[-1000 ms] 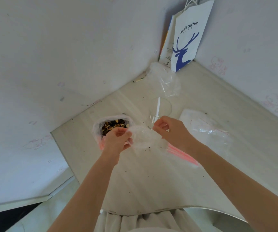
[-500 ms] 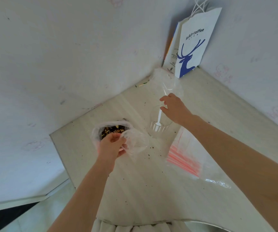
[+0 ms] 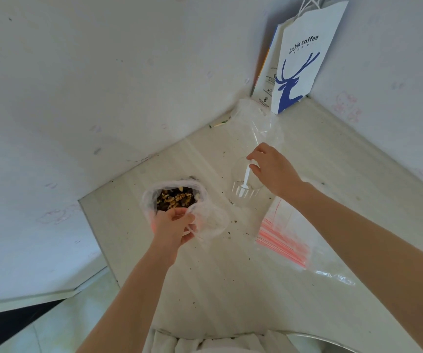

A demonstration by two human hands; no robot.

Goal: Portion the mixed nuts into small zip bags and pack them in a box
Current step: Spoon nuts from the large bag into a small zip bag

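Near the left edge of the bench, by the nut bag, my left grip pinches the small zip bag by its mouth while my right grip has left it and pinches the spoon standing in the clear cup, so scooping looks next.

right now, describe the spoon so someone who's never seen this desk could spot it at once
Start at the blue-deer paper bag in the desk's far corner and come toward the person to the clear cup. The spoon stands inside it, its handle pinched by the right hand. It is the only solid white utensil among see-through bags.
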